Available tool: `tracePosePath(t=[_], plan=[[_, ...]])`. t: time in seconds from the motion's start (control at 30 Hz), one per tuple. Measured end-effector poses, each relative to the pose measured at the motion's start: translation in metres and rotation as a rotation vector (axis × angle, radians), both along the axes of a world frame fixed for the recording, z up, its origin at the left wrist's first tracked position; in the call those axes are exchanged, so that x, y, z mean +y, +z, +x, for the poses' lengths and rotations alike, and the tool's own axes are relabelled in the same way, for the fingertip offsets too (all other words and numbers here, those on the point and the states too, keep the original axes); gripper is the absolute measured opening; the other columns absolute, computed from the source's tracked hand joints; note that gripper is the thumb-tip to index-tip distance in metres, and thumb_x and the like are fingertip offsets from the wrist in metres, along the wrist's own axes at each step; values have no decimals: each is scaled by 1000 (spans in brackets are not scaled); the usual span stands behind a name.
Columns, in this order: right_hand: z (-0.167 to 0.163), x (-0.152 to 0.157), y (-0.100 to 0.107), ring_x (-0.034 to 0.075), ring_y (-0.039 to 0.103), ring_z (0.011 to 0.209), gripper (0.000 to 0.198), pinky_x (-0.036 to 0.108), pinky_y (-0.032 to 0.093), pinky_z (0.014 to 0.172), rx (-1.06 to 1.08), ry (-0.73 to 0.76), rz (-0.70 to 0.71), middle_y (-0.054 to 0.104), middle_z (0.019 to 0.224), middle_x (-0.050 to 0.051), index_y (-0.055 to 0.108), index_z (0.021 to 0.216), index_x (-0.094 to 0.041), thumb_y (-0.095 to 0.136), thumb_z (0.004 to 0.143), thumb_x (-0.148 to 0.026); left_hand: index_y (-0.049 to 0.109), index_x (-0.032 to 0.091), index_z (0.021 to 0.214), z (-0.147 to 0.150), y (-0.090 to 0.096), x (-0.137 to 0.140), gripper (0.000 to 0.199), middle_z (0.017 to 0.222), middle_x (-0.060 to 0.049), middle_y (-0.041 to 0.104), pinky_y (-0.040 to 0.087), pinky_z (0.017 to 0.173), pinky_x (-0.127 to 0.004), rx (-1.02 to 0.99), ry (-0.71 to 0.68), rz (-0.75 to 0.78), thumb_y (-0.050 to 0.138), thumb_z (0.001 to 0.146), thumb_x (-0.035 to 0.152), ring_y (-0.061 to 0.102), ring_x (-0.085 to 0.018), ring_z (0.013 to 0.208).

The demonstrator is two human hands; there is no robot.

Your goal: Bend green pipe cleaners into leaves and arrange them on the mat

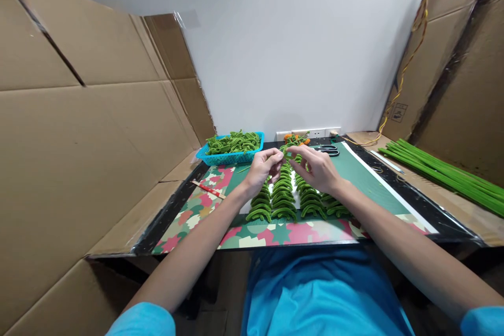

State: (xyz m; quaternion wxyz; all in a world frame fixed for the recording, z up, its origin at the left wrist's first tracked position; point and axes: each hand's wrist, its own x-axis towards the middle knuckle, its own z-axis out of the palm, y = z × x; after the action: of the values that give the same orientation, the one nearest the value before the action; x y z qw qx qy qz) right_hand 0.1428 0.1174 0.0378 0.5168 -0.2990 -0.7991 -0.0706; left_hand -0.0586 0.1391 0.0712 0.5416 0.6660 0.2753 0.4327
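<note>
My left hand point(263, 169) is closed in a pinch above the table, its thumb and forefinger on a small green pipe cleaner piece point(286, 153). On the other side of that piece, the fingers of my right hand point(315, 169) are bent round and pinch it too. Its full shape is partly hidden by the fingertips. Beneath both hands lie rows of curved green pipe cleaner pieces point(283, 199), set one behind another on the mat. My forearms hide part of the outer rows.
A blue basket point(228, 158) heaped with green pieces stands at back left. Black-handled scissors point(328, 150) and an orange item point(297, 139) lie at the back. A red paper-wrapped stick point(208, 189) lies left, long green stems point(441, 173) right. Cardboard walls point(98, 131) flank the table.
</note>
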Motion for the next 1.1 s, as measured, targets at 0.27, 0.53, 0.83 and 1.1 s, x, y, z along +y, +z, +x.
tracePosePath(t=[0.27, 0.53, 0.83, 1.1], plan=[[10, 4, 2, 14, 71, 75, 24, 27, 52, 62, -137, -51, 96, 76, 122, 10, 66, 129, -23, 54, 111, -33, 60, 17, 75, -6, -2, 4, 42, 57, 8, 46, 26, 33, -18, 26, -104, -86, 86, 80, 50, 44, -6, 37], [5, 0, 1, 16, 68, 79, 20, 27, 47, 62, -253, -36, 84, 73, 116, 11, 62, 121, -20, 48, 112, -30, 58, 17, 73, -9, 1, 3, 41, 55, 8, 45, 23, 34, -17, 83, -192, -201, 87, 78, 46, 40, -5, 37], [-6, -6, 1, 14, 52, 67, 17, 26, 41, 62, -130, 123, -23, 63, 93, 4, 60, 107, -22, 43, 112, -23, 56, 17, 71, -9, 4, 2, 38, 55, 8, 42, 24, 35, -15, 79, -227, -294, 86, 77, 40, 36, -3, 37], [-3, -6, 1, 14, 50, 65, 19, 27, 36, 60, -110, 77, 50, 64, 87, 3, 60, 106, -21, 44, 113, -28, 60, 16, 73, -8, 5, -1, 35, 55, 8, 44, 25, 35, -14, 41, -238, -284, 85, 79, 39, 38, -3, 37]])
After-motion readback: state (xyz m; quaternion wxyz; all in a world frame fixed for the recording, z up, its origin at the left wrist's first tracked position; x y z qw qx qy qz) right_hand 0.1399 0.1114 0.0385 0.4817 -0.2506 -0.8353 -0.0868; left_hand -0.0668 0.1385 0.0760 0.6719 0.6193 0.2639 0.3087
